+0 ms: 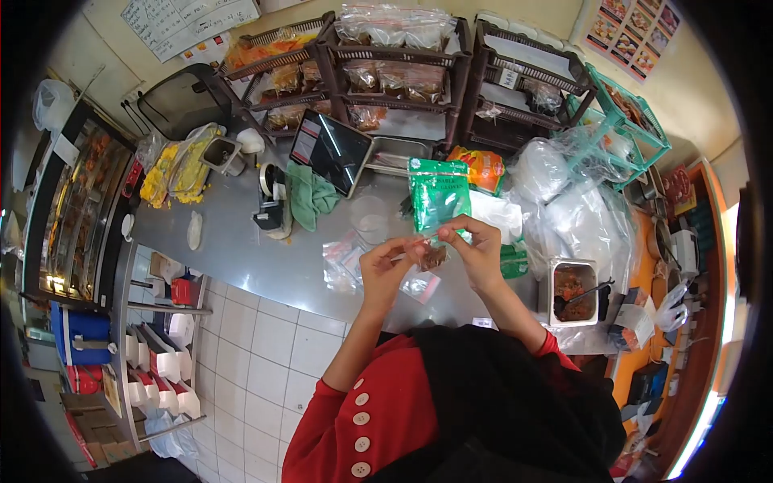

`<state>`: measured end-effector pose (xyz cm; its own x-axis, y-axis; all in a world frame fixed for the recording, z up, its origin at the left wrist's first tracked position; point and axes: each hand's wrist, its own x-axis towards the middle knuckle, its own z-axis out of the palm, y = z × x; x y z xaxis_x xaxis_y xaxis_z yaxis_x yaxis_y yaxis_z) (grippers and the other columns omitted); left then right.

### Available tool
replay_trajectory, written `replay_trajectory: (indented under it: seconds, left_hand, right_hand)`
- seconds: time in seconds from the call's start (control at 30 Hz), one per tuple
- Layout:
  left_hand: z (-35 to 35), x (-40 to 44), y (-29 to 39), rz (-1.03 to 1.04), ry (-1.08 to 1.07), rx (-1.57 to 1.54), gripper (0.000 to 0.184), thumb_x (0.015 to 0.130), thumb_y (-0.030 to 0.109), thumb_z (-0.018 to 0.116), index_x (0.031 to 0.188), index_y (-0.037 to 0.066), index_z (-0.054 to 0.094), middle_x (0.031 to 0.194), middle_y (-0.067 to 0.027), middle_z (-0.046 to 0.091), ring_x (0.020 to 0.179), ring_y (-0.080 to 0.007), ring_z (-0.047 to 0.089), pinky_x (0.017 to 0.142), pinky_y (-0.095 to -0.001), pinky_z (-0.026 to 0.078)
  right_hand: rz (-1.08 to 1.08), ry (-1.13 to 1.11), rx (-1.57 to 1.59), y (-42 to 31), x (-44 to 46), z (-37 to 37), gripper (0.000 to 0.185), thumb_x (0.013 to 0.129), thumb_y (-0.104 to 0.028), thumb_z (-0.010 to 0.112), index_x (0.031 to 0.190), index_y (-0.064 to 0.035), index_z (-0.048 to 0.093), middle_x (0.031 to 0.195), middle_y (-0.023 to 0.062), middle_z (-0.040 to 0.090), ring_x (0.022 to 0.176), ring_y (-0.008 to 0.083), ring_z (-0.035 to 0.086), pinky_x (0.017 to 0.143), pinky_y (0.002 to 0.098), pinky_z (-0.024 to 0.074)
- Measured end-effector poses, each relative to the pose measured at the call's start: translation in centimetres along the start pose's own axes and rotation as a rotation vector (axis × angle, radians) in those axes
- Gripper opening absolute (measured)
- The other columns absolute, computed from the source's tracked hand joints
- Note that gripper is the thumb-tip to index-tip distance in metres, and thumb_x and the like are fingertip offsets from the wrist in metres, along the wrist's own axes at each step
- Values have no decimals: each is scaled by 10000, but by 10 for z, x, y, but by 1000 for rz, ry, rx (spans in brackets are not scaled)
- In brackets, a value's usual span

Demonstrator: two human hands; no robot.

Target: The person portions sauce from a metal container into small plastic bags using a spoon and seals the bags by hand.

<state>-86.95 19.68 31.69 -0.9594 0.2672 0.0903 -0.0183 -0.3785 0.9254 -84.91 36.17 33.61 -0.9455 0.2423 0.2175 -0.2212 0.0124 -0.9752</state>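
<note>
Bag (433,259) of brown food hangs just below the grip, between both hands. Left hand (388,259) and right hand (472,241) pinch its top edge with the fingertips, about equally near. That edge runs from hand to hand; its long axis seems to match, though it shows small. Just beyond the grip, a green pack (440,196) rests on the worktop (233,253).

The head view looks down across the counter (241,256).
</note>
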Motion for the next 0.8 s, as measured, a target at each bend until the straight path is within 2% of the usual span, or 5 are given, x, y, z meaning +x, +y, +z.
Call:
replay_trajectory:
  seconds: [0.2,0.3,0.4,0.5,0.8]
  left_hand:
    - [-40,20,25,92,-28,182,166,850,66,677,990,-24,677,921,-92,687,840,-145,644,739,-264,525]
    - [-55,35,33,131,17,267,165,851,73,683,955,-50,649,898,-106,676,826,-144,638,766,-266,505]
    - [-56,45,41,195,69,329,97,879,71,637,886,-25,649,875,-75,667,805,-130,640,733,-261,523]
    - [-62,51,39,194,83,384,82,880,57,628,885,-24,636,864,-80,666,803,-134,639,728,-261,522]
    - [-75,77,36,219,-87,207,78,838,-4,645,877,-34,707,888,-111,683,795,-140,631,727,-254,496]
  right_hand:
    - [-47,0,-93,9,18,41,42,801,-13,695,823,2,663,798,60,644,766,121,572,735,249,436]
    - [-34,57,-50,10,24,64,124,801,-133,724,805,-23,667,749,52,664,712,129,616,703,262,447]
    - [-143,-33,-65,10,26,78,96,801,-34,704,875,-11,647,864,46,638,813,115,564,758,263,435]
    - [4,-8,-22,5,32,89,74,793,-22,705,849,-3,660,839,55,639,819,134,569,759,272,434]
    - [-77,4,-77,11,51,84,49,795,-18,703,832,13,692,824,77,653,807,148,587,725,279,451]
